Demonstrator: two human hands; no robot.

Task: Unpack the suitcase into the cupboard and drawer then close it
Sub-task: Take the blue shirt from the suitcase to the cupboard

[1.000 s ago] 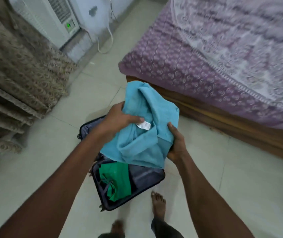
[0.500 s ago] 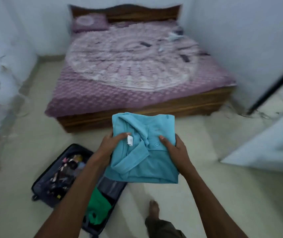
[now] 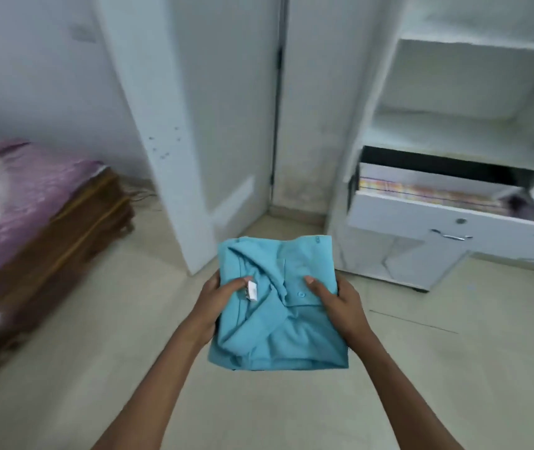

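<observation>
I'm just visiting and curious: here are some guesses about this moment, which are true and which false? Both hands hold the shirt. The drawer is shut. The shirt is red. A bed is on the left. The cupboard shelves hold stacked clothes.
1. Both hands hold the shirt. True: the left hand and right hand grip its sides.
2. The drawer is shut. False: it is pulled open.
3. The shirt is red. False: it is light blue.
4. A bed is on the left. True.
5. The cupboard shelves hold stacked clothes. False: the shelves in view look bare.
</observation>
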